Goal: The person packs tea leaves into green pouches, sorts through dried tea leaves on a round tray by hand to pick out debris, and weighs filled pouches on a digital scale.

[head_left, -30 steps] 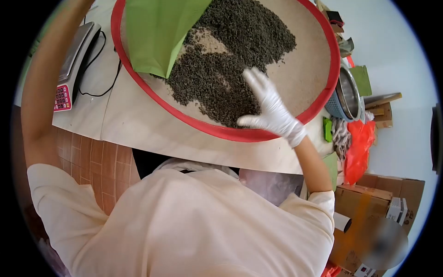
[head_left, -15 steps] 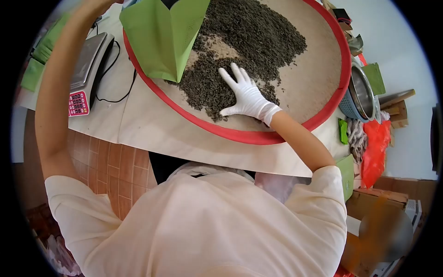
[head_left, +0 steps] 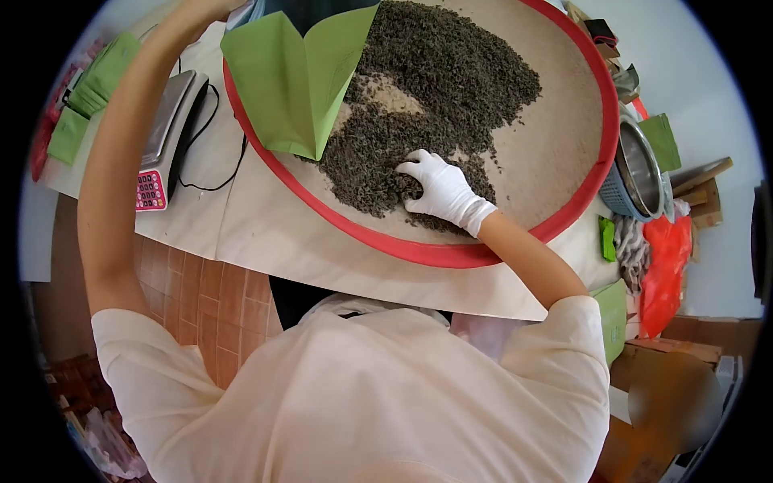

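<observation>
Dark, dried loose leaves (head_left: 451,72) lie heaped in a large round tray with a red rim (head_left: 386,248). My right hand (head_left: 439,187), in a white glove, is in the near part of the heap, its fingers curled round some of the leaves. A green bag (head_left: 294,88) stands over the tray's left side with its top spread apart. At the top edge of the view my left hand (head_left: 229,6) is at the bag's upper left corner; its fingers are mostly cut off by the frame, so its grip is hidden.
A scale (head_left: 165,137) with a pink keypad and black cable is left of the tray, with more green bags (head_left: 101,76) behind it. At the right are a metal bowl (head_left: 640,165) in a blue basket, a red plastic bag (head_left: 664,266) and cardboard boxes (head_left: 676,378).
My right hand has moved left and its spread fingers have curled into the leaves. The green bag's top has come into view, spread apart. The whole view has shifted a little.
</observation>
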The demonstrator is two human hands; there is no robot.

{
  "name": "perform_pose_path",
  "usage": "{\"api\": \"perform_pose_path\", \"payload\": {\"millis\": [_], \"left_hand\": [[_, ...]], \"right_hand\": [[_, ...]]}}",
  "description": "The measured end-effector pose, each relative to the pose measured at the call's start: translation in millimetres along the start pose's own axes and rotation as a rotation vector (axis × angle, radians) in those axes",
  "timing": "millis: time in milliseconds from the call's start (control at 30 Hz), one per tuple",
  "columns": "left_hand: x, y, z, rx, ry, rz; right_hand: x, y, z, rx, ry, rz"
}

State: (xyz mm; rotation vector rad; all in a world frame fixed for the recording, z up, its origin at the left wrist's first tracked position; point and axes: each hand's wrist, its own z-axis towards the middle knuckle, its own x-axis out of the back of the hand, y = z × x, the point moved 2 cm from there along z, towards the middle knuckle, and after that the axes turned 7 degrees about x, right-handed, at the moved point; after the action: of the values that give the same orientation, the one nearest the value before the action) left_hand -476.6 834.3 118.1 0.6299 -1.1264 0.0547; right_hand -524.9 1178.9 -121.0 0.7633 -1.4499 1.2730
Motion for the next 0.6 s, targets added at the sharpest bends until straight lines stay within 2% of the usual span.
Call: {"api": "perform_pose_path", "payload": {"millis": [67,133,200,267,300,333,400,467,533,600], "left_hand": [[-3.1,7.3,-0.2,-0.019,-0.014,-0.055],[-8.7,16.6,1.0,0.007,-0.081,-0.195],[-17.2,21.2,5.0,-0.048,-0.044,-0.217],[-25.1,25.8,4.7,-0.103,-0.004,-0.242],[-28.2,30.9,4.1,-0.151,-0.08,-0.192],[-31.6,36.0,3.9,-0.199,-0.152,-0.14],[-49.6,41.3,3.6,-0.117,-0.17,-0.243],[-70.3,19.1,35.6,-0.449,0.137,-0.209],[-57.2,48.4,22.9,-0.253,-0.212,-0.142],[-59.0,63.0,12.0,-0.268,-0.241,-0.139]], "right_hand": [[-0.6,10.5,-7.6,-0.075,-0.015,0.023],[-0.4,20.8,-10.1,-0.216,0.101,0.459],[13.4,19.2,-16.6,-0.43,0.082,0.979],[8.4,35.7,-17.0,-0.463,0.252,1.284],[43.9,17.3,-19.7,-0.54,0.159,1.312],[59.0,14.9,-17.6,-0.495,0.216,1.293],[91.8,15.3,-10.9,-0.431,0.281,1.34],[143.0,7.3,-0.8,-0.395,0.333,1.268],[187.9,-12.9,15.6,-0.291,0.52,1.191],[222.9,-19.9,33.7,-0.187,0.466,1.109]]}}
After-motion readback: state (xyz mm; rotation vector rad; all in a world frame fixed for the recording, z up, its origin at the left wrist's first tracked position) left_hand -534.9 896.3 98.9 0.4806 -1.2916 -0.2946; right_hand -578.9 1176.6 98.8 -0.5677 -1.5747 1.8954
